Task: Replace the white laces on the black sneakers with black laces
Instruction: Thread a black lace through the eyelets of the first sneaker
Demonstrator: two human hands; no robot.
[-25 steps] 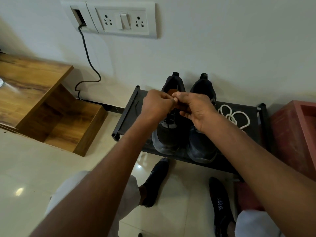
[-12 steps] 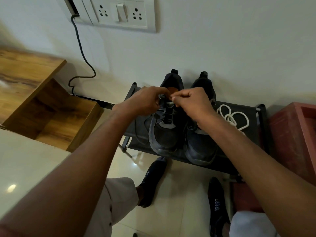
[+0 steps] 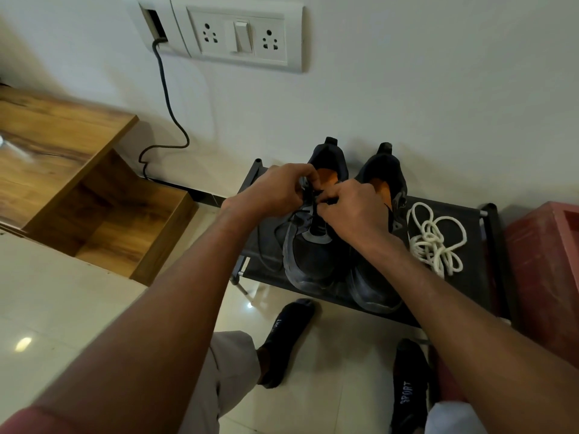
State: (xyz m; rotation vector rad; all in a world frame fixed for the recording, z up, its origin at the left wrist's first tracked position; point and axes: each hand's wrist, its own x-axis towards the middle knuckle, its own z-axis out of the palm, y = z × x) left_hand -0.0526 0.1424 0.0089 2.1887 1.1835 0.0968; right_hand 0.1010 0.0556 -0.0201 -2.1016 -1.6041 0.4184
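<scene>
Nearest us: our socked feet (image 3: 286, 339) on the tile floor. Past them, a low black rack (image 3: 476, 277) holds both sneakers, toes toward us. Left hand (image 3: 275, 192) and right hand (image 3: 354, 211) meet over the left sneaker (image 3: 310, 261), fingers curled, pinching a black lace (image 3: 315, 211) near the top eyelets. Slack black lace loops off its left side. Right sneaker (image 3: 372, 286): throat hidden by our wrist, can't tell if laced. White laces (image 3: 434, 239) lie piled on the rack just right of the shoes, so removal looks done. We judge the left shoe nearly threaded; tying remains. Beyond: wall, socket plate (image 3: 238, 32).
</scene>
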